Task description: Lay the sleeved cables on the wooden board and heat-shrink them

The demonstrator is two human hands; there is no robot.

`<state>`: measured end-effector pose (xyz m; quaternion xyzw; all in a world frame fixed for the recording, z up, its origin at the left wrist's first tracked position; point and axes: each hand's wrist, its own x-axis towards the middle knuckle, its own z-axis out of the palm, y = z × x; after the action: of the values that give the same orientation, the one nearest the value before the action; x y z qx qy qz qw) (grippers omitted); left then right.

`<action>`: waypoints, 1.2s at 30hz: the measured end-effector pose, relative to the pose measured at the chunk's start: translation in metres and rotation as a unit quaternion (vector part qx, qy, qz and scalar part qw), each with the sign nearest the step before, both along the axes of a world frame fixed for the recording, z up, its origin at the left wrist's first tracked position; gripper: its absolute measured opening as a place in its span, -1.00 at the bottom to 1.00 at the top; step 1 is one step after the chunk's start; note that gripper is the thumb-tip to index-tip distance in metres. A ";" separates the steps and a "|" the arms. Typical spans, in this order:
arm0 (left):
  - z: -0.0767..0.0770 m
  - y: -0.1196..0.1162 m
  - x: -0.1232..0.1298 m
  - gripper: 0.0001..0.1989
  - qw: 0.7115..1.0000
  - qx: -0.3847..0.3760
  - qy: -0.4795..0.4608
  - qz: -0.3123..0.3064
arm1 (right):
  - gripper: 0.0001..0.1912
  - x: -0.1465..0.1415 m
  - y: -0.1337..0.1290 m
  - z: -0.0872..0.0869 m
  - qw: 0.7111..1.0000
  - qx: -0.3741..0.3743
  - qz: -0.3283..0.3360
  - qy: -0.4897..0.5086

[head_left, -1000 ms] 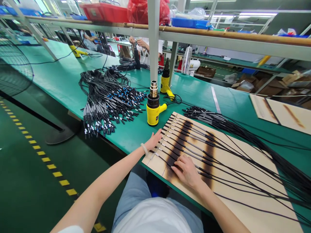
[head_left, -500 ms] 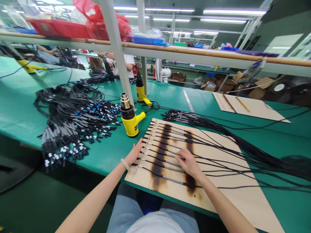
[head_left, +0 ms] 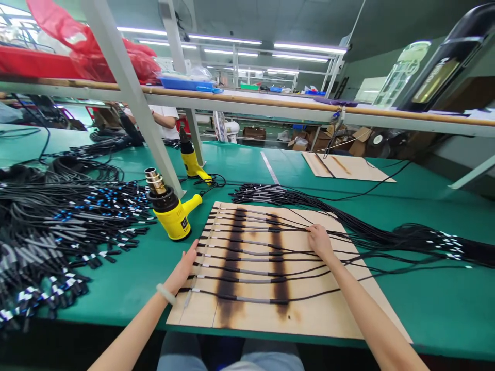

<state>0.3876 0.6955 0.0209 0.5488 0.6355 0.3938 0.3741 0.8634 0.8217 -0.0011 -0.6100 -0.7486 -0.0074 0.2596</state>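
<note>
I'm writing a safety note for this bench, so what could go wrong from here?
The right hand is among the closely spaced cables, so it could drag neighbours out of line. Those cables run toward the thick black bundle, where they might tangle. The nearer heat gun stands nozzle-up close to the board; a knock could topple it.
</note>
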 end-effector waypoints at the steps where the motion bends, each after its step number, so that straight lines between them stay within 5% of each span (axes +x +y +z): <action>1: 0.001 0.000 0.000 -0.16 1.000 -0.001 -0.001 0.002 | -0.66 0.000 0.000 0.000 1.000 -0.004 0.001 -0.011; 18: 0.001 0.000 -0.001 -0.20 0.999 -0.014 0.030 -0.014 | -0.74 -0.045 -0.005 0.012 0.989 -0.036 0.089 -0.109; 36: 0.004 -0.005 0.004 -0.22 1.000 -0.012 0.007 -0.006 | -0.65 -0.060 -0.007 0.015 0.983 -0.040 0.102 -0.144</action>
<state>0.3914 0.6906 0.0250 0.5511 0.6395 0.3801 0.3780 0.8032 0.8145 0.0137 -0.5326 -0.8363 -0.0387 0.1239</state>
